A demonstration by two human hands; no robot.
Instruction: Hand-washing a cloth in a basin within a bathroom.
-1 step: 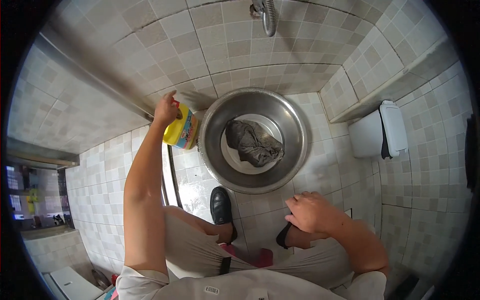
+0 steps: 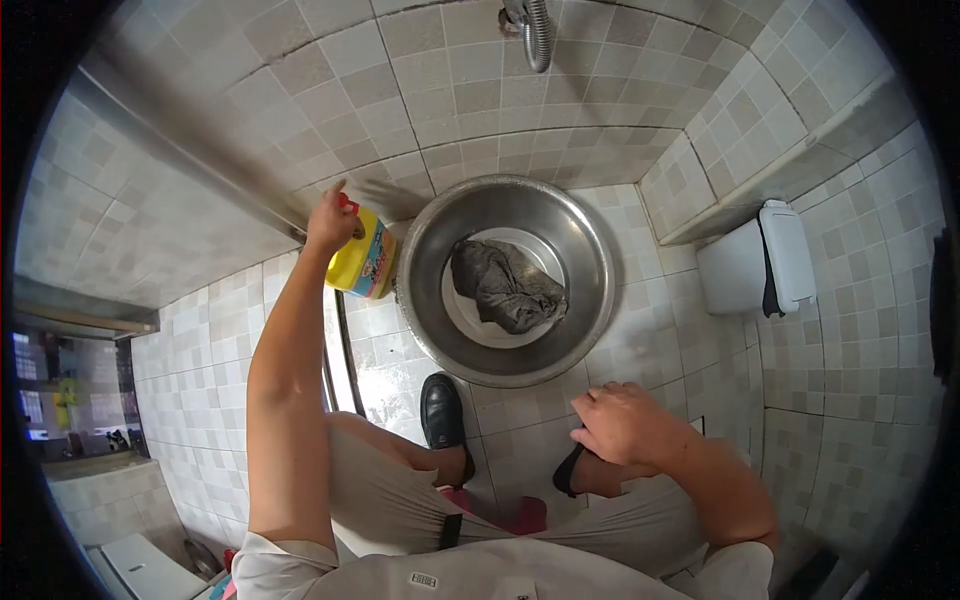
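Observation:
At the far left, my left hand (image 2: 330, 222) is closed at the red cap (image 2: 347, 204) of a yellow jug (image 2: 362, 262) with a blue label. The jug stands on the floor beside a large round metal basin (image 2: 595, 325). A crumpled wet dark grey cloth (image 2: 505, 285) lies in the bottom of the basin. My right hand (image 2: 625, 425) rests over my right knee, nearer to me than the basin. Its thumb is apart from the loosely bent fingers, and it holds nothing that I can see; the fingertips are partly hidden.
A white lidded bin (image 2: 740, 265) stands at the right wall. A metal hose (image 2: 538, 40) hangs from the far tiled wall above the basin. My black shoe (image 2: 442, 412) is close to the basin's near rim. A raised ledge (image 2: 820, 150) runs along the right.
My left hand has shifted very slightly at the jug's top, and more of the red cap shows. My right hand, the basin and the cloth stay where they were.

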